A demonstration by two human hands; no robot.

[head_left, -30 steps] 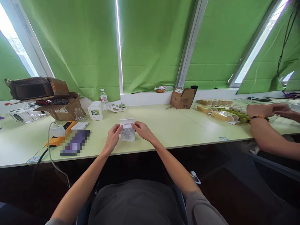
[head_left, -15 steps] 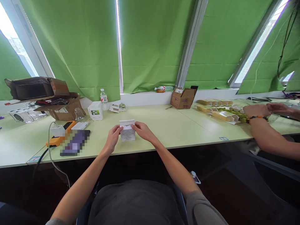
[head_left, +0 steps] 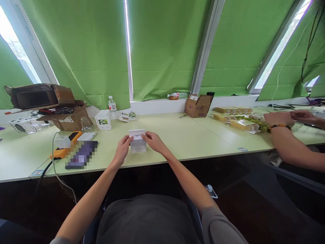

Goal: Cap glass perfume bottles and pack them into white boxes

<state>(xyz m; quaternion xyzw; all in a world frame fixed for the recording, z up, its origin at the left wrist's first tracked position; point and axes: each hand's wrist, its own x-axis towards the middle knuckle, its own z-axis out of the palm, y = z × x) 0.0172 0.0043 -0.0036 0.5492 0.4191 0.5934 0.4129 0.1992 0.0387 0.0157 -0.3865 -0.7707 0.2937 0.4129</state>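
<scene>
A small white printed box [head_left: 138,144] stands on the pale green table [head_left: 177,135] right in front of me. Its top flap [head_left: 137,132] is folded nearly flat over the opening. My left hand [head_left: 123,148] grips the box's left side, fingers curled round it. My right hand [head_left: 153,141] holds the right side, with the fingertips up at the flap's edge.
To the left lie an orange tool [head_left: 63,149] with a cable, a white box [head_left: 103,119], a water bottle [head_left: 112,107] and open cardboard boxes [head_left: 68,117]. A small cardboard box [head_left: 198,105] sits behind. On the right another person's hands [head_left: 286,118] work among yellow packets [head_left: 241,124].
The box's top flap, upright a second ago, has been folded down over the opening. My hands stayed on the box. The other person's hands shifted slightly.
</scene>
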